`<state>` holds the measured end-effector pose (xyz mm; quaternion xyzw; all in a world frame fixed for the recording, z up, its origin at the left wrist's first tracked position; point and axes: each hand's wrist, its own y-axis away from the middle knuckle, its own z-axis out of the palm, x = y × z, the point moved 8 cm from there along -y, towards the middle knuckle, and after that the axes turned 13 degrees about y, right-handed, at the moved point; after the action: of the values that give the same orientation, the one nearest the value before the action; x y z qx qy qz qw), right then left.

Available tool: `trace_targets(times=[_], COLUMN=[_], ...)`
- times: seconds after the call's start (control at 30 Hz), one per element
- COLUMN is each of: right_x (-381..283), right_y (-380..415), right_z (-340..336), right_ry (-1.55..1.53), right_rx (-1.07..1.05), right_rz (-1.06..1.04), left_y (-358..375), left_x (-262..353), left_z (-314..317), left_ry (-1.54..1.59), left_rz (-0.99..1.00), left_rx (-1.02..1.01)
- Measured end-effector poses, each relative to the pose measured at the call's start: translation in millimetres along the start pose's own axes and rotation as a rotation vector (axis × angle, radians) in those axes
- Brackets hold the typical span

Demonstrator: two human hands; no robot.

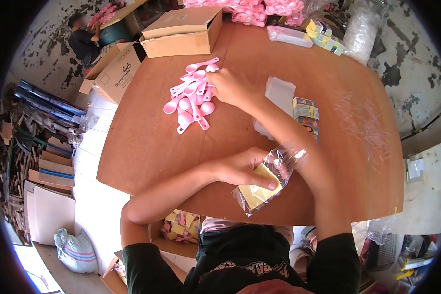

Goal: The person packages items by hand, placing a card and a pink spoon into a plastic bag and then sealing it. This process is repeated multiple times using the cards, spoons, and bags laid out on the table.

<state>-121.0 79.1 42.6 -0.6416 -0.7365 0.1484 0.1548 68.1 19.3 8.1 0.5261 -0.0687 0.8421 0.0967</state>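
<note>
My left hand is closed around a clear plastic bag with a pale yellow card inside, held near the table's front edge. At the pile of pink plastic spoons, my right hand has its fingers pinched on a pink spoon at the right side, partly hidden by the fingers. The other spoons lie loosely across one another. Under and beside my right forearm are a stack of clear plastic bags and a stack of small printed cards.
An open-lidded cardboard box stands at the table's back left. Pink bagged items, a clear-wrapped pack and yellow card stacks line the back. Thin clear strips lie right. A person sits at the far left.
</note>
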Motion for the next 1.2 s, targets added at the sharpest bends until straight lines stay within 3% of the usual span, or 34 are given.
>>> trace_targets(times=[0.2,0.27,0.37,0.5,0.63,0.7,0.93,1.0,1.2], right_x=[20,40,69,94,89,84,55,53,49], right_y=[23,43,88,155,216,242,249,251,252], right_z=[-28,-36,-42,-98,-129,-132,-134,-133,-129], right_ry=[0.052,0.045,-0.201,-0.726,-0.903,-1.169,-1.033,-1.038,-1.093], right_rx=[-0.332,-0.293,-0.435,-0.040,0.095,0.392,0.501,0.477,0.426], right_rz=[0.102,0.125,0.215,0.472,0.644,0.792,0.685,0.694,0.684], left_y=[-3,-4,-4,-5,-9,-9,-15,-13,-14], left_x=[2,2,-3,-5,-7,-4,-8,-10,-6], left_z=[-9,-11,-19,-25,-19,-15,-7,-8,-8], left_ry=[-0.073,-0.032,0.003,-0.152,-0.213,-0.228,-0.298,-0.264,-0.287], left_rz=[0.115,0.113,0.083,0.095,0.069,0.056,0.087,0.000,0.066], left_rx=[0.109,0.133,0.237,0.326,0.350,0.384,0.359,0.407,0.426])
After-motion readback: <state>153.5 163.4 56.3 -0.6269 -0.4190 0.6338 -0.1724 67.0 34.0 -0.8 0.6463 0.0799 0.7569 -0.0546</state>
